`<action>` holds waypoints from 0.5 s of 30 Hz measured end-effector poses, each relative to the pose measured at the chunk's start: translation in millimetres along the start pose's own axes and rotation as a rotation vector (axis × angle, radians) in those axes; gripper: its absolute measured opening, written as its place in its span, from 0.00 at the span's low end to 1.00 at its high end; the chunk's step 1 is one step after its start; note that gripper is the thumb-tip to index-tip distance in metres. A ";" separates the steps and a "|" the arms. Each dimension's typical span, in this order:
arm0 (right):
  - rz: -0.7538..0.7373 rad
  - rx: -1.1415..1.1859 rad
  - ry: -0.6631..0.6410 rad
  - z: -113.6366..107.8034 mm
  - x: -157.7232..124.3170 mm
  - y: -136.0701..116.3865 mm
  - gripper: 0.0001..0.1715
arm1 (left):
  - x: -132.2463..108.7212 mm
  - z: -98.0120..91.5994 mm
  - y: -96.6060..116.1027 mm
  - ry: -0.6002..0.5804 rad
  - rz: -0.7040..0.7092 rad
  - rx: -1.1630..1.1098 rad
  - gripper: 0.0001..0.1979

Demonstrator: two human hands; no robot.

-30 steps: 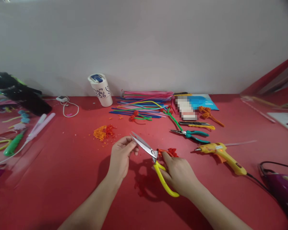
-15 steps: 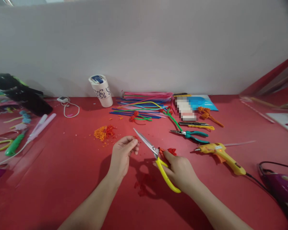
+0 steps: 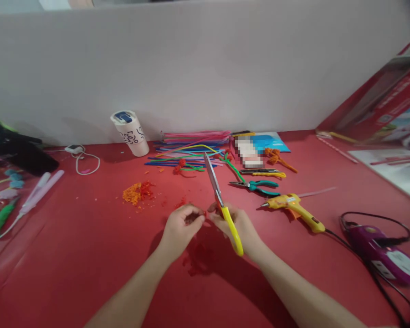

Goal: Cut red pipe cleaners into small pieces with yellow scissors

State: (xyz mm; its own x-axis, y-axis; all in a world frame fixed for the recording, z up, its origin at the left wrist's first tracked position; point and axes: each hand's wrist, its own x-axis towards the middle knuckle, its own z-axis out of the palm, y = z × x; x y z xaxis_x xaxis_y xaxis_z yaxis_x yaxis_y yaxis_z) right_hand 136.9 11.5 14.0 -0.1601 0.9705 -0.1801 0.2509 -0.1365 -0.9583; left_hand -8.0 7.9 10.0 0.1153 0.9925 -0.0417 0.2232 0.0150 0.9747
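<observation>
My right hand (image 3: 239,225) grips yellow-handled scissors (image 3: 222,205), their closed blades pointing up and away from me. My left hand (image 3: 182,225) is closed in a pinch on a small red fuzzy piece (image 3: 202,214), right beside my right hand's fingertips. Red trimmings (image 3: 196,262) lie on the red table (image 3: 71,255) just below both hands. A small pile of orange and red scraps (image 3: 136,192) sits to the left, further back.
Coloured pipe cleaners (image 3: 191,152) lie by the wall, with a white cup (image 3: 130,133) to their left. Teal pliers (image 3: 256,185) and a yellow glue gun (image 3: 294,207) are at right. A purple device (image 3: 382,253) with cable sits far right; pink and green tools (image 3: 23,202) at left.
The scissors swung from pointing left to pointing up and away, blades shut. My two hands came together over the red piece. The camera view shifted to the right.
</observation>
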 end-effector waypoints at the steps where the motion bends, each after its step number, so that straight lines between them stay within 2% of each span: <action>1: 0.013 0.020 -0.001 0.4 0.8 0.2 0.08 | -1.2 1.6 0.3 -0.012 0.056 0.070 0.03; 3: 0.040 0.032 -0.012 0.5 2.9 1.3 0.07 | -2.6 4.2 0.2 -0.035 0.135 0.184 0.04; 6: 0.064 0.034 0.025 -0.3 7.7 4.1 0.08 | -1.8 5.9 -2.7 -0.056 0.165 0.268 0.04; 9: 0.079 0.040 0.061 -2.5 11.6 6.0 0.08 | 1.2 5.2 -7.6 -0.046 0.139 0.235 0.04; 15: 0.070 0.061 -0.040 -3.7 7.9 4.7 0.04 | 3.0 4.5 -11.2 -0.033 0.113 0.193 0.04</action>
State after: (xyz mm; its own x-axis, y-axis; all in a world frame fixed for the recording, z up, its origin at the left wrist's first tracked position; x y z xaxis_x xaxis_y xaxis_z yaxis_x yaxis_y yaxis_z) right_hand 140.3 19.3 8.9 -0.1822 0.9498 -0.2545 0.2041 -0.2167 -0.9547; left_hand -5.8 10.1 -2.1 0.1814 0.9819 0.0548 0.3880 -0.1227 0.9135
